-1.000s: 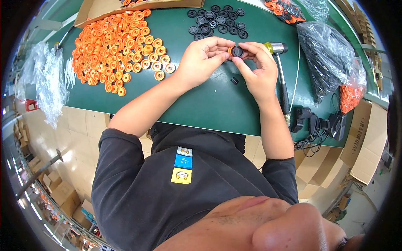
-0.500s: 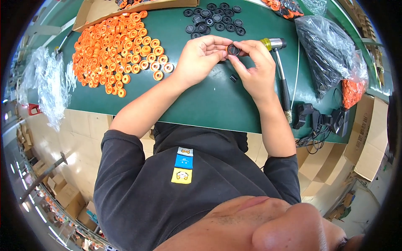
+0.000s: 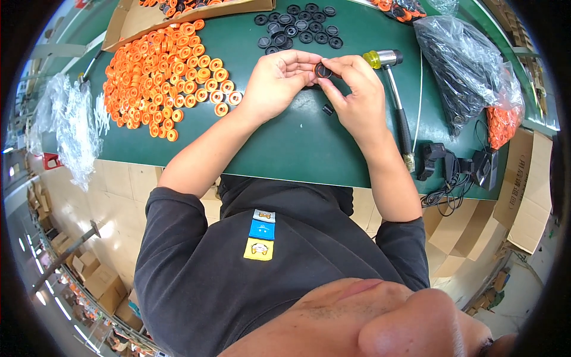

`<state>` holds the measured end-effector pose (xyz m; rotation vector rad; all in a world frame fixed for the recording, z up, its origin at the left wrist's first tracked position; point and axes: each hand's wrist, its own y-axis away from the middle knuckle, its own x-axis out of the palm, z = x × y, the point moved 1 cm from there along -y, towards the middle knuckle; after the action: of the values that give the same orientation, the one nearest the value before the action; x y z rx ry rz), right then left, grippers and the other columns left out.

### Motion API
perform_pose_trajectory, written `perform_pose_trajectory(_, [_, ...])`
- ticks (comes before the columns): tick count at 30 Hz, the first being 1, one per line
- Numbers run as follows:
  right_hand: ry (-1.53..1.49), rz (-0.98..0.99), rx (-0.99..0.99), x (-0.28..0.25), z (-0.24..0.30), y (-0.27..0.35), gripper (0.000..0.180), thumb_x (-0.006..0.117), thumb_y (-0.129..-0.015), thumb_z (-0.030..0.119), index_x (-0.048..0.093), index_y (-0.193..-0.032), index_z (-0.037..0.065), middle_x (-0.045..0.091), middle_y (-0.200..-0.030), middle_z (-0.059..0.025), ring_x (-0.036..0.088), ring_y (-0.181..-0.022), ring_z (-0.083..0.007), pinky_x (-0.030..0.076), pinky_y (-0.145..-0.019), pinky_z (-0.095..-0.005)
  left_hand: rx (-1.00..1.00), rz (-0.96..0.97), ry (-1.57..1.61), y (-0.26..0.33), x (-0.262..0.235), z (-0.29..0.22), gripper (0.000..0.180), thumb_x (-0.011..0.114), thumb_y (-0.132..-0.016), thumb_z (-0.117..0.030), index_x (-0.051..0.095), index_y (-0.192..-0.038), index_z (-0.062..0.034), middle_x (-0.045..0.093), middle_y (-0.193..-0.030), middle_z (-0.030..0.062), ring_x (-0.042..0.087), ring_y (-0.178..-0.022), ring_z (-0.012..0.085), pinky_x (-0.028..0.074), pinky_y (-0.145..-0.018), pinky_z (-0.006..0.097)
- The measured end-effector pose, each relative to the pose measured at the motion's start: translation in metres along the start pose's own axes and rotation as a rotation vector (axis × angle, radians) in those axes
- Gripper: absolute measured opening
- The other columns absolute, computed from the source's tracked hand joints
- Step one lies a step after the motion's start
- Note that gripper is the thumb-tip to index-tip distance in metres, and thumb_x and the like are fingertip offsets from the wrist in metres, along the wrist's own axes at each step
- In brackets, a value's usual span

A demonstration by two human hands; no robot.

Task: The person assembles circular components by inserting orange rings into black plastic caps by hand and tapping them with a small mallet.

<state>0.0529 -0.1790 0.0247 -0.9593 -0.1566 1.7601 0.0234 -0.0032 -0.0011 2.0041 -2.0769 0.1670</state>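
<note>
Both hands meet over the green table (image 3: 285, 149). My left hand (image 3: 276, 83) and my right hand (image 3: 354, 95) pinch one small piece between their fingertips: a black ring (image 3: 323, 71) pressed on an orange wheel, mostly hidden by the fingers. A small black part (image 3: 327, 109) lies on the table just below the hands. A heap of orange wheels (image 3: 166, 71) lies to the left. Several black rings (image 3: 297, 27) lie beyond the hands.
A hammer (image 3: 395, 95) with a yellow and metal head lies right of my right hand. A clear bag of black parts (image 3: 464, 65) and orange parts sits at the far right. A cardboard tray (image 3: 178, 15) is at the back left. Chargers and cables (image 3: 458, 169) lie at the table's near right edge.
Both hands have stayed together on the same piece, with the fingers shifting slightly around it. Nothing else on the table has moved.
</note>
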Motion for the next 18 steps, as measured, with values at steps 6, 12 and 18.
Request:
perform_pose_trajectory(6, [0.005,-0.007,-0.014,0.001,-0.003,0.0,0.03,0.079,-0.075,0.0,0.071,-0.104,0.002,0.067,-0.097,-0.0124,0.069,-0.087,-0.0285,0.057,-0.075,-0.0348,0.004,0.014,0.014,0.0,0.0,-0.002,0.027,0.063,-0.094,0.001,0.063,-0.121,0.0065,0.071,-0.107,0.0117,0.068,-0.094,0.0125,0.056,-0.086,0.025])
perform_pose_trajectory(12, [0.02,-0.035,-0.04,0.006,-0.001,0.003,0.032,0.08,-0.077,0.002,0.07,-0.107,0.0,0.067,-0.098,-0.0119,0.068,-0.09,-0.0251,0.057,-0.078,-0.0331,0.015,-0.002,-0.002,0.001,0.002,-0.004,0.021,0.063,-0.098,-0.005,0.064,-0.116,0.006,0.071,-0.107,0.0117,0.068,-0.094,0.0123,0.055,-0.085,0.026])
perform_pose_trajectory(18, [-0.616,-0.012,0.417,0.016,-0.02,0.008,0.034,0.077,-0.087,0.006,0.066,-0.118,-0.003,0.066,-0.101,-0.0072,0.066,-0.092,-0.0134,0.056,-0.084,-0.0278,0.157,-0.025,-0.088,0.005,0.006,-0.004,0.022,0.062,-0.099,-0.006,0.064,-0.118,0.0043,0.07,-0.109,0.0099,0.067,-0.098,0.0136,0.054,-0.088,0.027])
